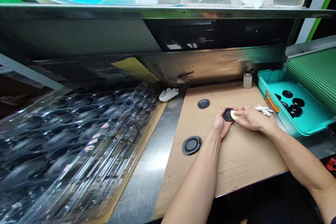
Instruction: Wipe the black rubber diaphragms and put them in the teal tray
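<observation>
My left hand [219,123] holds a round black disc-shaped part [227,114] above the cardboard sheet, its fingers curled round the rim. Pinched in my right hand [248,117] is a small off-white pad [234,115], which meets the right side of the disc's face. Two more round black parts lie flat on the cardboard: a smaller one [203,104] beyond my left hand and a larger one [191,145] left of my left forearm. The fingertips under the held disc are hidden.
A teal bin [278,113] with several black round parts stands right, beside a green conveyor belt [315,73]. A pump bottle [247,79] and white gloves [264,110] are near it. Clear plastic trays [78,140] fill the left. A metal shelf [168,12] spans above the cardboard [244,161].
</observation>
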The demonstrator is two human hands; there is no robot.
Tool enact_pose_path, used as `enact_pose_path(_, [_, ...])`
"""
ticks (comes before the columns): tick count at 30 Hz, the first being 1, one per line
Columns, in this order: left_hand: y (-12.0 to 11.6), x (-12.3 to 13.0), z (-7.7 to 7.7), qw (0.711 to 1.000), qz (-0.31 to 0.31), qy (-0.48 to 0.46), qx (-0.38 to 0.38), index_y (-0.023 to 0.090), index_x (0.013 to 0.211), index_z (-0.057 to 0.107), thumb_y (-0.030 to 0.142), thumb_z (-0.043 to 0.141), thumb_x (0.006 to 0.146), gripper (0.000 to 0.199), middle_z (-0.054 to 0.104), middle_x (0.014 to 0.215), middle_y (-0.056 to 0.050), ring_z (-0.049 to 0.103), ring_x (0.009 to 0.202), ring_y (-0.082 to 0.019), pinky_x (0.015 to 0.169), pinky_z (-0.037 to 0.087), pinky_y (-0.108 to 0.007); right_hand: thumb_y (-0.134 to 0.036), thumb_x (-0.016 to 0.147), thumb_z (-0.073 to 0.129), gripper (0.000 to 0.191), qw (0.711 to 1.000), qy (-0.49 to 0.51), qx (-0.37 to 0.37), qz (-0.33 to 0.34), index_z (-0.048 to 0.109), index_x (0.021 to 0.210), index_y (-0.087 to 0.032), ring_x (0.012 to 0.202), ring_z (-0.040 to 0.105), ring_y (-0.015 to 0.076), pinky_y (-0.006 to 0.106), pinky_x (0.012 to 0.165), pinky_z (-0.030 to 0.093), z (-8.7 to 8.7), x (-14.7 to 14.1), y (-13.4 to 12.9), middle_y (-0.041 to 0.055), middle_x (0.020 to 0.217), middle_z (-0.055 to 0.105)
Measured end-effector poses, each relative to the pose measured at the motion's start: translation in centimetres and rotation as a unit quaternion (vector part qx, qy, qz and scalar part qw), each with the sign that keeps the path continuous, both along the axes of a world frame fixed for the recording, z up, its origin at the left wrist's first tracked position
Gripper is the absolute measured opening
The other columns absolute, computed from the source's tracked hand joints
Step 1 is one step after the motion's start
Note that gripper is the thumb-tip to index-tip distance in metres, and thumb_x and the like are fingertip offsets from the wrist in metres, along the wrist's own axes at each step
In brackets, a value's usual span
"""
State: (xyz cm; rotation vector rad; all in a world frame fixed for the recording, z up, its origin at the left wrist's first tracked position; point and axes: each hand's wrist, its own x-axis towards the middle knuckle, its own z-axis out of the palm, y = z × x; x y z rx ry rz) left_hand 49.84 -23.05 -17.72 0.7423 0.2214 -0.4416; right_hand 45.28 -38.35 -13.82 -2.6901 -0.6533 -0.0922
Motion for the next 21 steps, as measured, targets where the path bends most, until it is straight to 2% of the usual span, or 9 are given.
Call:
enact_pose_path(3, [0.0,0.0,-0.1,1.000,-0.002,0.015,-0.013,0.009,0.096,0.067,0.029,0.035,0.104,0.038,0.073,0.101,-0.016,0.071,0.104,-0.026,0.099,0.055,-0.042,-0.035,0.102,0.055,0.035,1.000,-0.011,0.003,-0.026,0.064,0.134,-0.024,0.106,0.047,0.0182,0.027,0.092,0.041,-1.0,-0.2,1.3,0.0102,0.117,0.052])
enact_pose_path(5, [0.0,0.1,-0.2,0.999,0.016,0.022,-0.032,0.010,0.098,0.066,0.031,0.034,0.105,0.039,0.073,0.103,-0.016,0.071,0.102,-0.024,0.098,0.055,-0.040,-0.035,0.102,0.055,0.039,0.999,-0.009,-0.002,-0.042,0.060,0.139,-0.025,0.112,0.044,0.0208,0.029,0.093,0.042,-1.7,-0.3,2.5,0.0119,0.124,0.049])
enact_pose_path(8, [0.1,0.3,-0.4,0.997,0.052,0.018,-0.051,0.011,0.098,0.065,0.032,0.031,0.107,0.040,0.073,0.102,-0.013,0.071,0.096,-0.020,0.095,0.056,-0.036,-0.036,0.103,0.050,0.041,0.991,-0.012,-0.014,-0.131,0.058,0.141,-0.023,0.114,0.043,0.0241,0.033,0.095,0.043,-2.2,-0.3,3.8,0.0145,0.124,0.048])
enact_pose_path(9, [0.1,0.3,-0.4,0.997,0.050,0.022,-0.053,0.011,0.098,0.065,0.032,0.031,0.107,0.041,0.073,0.101,-0.014,0.071,0.095,-0.020,0.094,0.057,-0.036,-0.036,0.103,0.050,0.041,0.990,-0.013,-0.015,-0.137,0.058,0.141,-0.023,0.113,0.043,0.0245,0.033,0.096,0.043,-2.2,-0.2,3.9,0.0149,0.124,0.047])
enact_pose_path(12, [0.1,0.4,-0.5,0.998,0.032,0.035,-0.050,0.011,0.097,0.065,0.035,0.029,0.108,0.044,0.073,0.103,-0.016,0.071,0.097,-0.022,0.094,0.057,-0.040,-0.038,0.103,0.049,0.042,0.994,-0.012,-0.027,-0.104,0.057,0.142,-0.025,0.112,0.043,0.0247,0.033,0.094,0.043,-2.3,0.2,3.2,0.0141,0.124,0.048])
enact_pose_path(17, [0.8,0.4,-0.2,0.998,0.034,0.024,-0.041,0.012,0.100,0.064,0.037,0.030,0.107,0.043,0.072,0.106,-0.014,0.072,0.095,-0.023,0.088,0.059,-0.044,-0.038,0.104,0.045,0.037,0.977,-0.043,-0.053,-0.200,0.064,0.131,-0.022,0.110,0.044,0.0256,0.034,0.093,0.040,-2.7,1.4,-0.2,0.0146,0.122,0.049])
enact_pose_path(21, [1.3,-0.1,0.3,0.999,0.012,-0.009,-0.034,0.013,0.104,0.064,0.039,0.034,0.104,0.040,0.072,0.102,-0.015,0.072,0.092,-0.026,0.077,0.059,-0.040,-0.038,0.104,0.045,0.034,0.978,-0.046,-0.073,-0.191,0.068,0.123,-0.021,0.108,0.045,0.0246,0.034,0.095,0.038,-3.2,1.6,-1.2,0.0136,0.115,0.053])
